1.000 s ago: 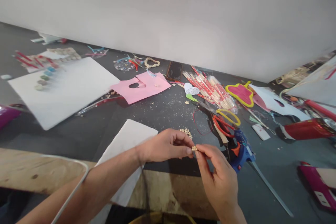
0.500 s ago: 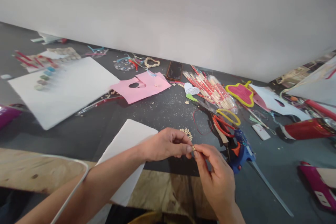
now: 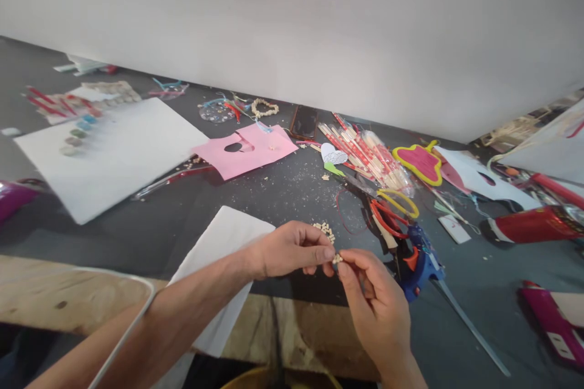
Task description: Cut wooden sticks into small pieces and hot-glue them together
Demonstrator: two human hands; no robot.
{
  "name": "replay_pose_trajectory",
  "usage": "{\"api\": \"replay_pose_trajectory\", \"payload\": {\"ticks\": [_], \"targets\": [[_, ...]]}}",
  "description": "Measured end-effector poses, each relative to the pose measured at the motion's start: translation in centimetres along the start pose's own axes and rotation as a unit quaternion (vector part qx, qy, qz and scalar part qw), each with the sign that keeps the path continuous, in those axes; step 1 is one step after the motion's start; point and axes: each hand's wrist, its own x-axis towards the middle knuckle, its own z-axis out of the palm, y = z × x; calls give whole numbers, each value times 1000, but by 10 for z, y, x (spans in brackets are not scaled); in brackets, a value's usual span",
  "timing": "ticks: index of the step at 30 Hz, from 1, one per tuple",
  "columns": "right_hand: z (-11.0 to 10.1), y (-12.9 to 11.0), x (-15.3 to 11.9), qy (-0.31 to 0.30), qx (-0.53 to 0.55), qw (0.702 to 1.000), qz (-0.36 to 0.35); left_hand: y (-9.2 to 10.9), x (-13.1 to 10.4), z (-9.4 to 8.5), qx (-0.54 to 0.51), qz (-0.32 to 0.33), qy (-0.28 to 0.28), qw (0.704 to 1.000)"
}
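Between my fingertips is a small cluster of pale cut stick pieces (image 3: 337,259), too tiny to make out in detail. The thumb and forefinger of my left hand (image 3: 292,252) pinch its left side. My right hand (image 3: 376,301) grips it from the right with thumb and forefinger, the other fingers curled. Just beyond the fingers lies a small pile of short stick pieces (image 3: 325,231) on the dark table. A white sheet (image 3: 223,237) lies partly under my left forearm and hangs past the table edge.
To the right lie a blue glue gun (image 3: 420,261) with a glue stick, orange-handled scissors (image 3: 387,219) and a red can (image 3: 538,223). Farther back are bundled chopsticks (image 3: 365,149), a phone (image 3: 303,122), pink paper (image 3: 255,149) and a white board (image 3: 123,158). A white cable (image 3: 141,310) crosses my left forearm.
My left thumb has straightened a little over the forefinger, and more of the small cluster shows between the fingertips. Both hands stay in nearly the same place.
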Motion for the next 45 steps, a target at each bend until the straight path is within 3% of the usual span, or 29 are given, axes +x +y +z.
{"api": "replay_pose_trajectory", "payload": {"ticks": [19, 21, 23, 26, 28, 32, 35, 38, 45], "targets": [[-4, -2, 3, 3, -73, 994, -78, -4, 2, -2, 10, -26, -30, 999], [-7, 0, 4, 7, -89, 993, -73, 0, 2, -1, 36, -27, 3, 999], [-12, 4, 6, -2, -107, 992, -67, 2, 3, -1, 81, -8, 85, 993], [-15, 12, 10, -58, -133, 986, -80, 1, 3, -4, 201, 52, 235, 950], [-13, 17, 13, -111, -146, 978, -104, -3, 3, -7, 318, 101, 274, 902], [-4, 20, 17, -203, -167, 956, -129, -13, 4, -12, 515, 213, 224, 800], [0, 21, 17, -234, -178, 948, -120, -16, 5, -14, 588, 229, 187, 752], [0, 22, 16, -248, -183, 945, -110, -15, 4, -14, 629, 203, 168, 731], [-5, 22, 14, -243, -188, 945, -112, -17, 4, -15, 632, 184, 153, 737]]}}
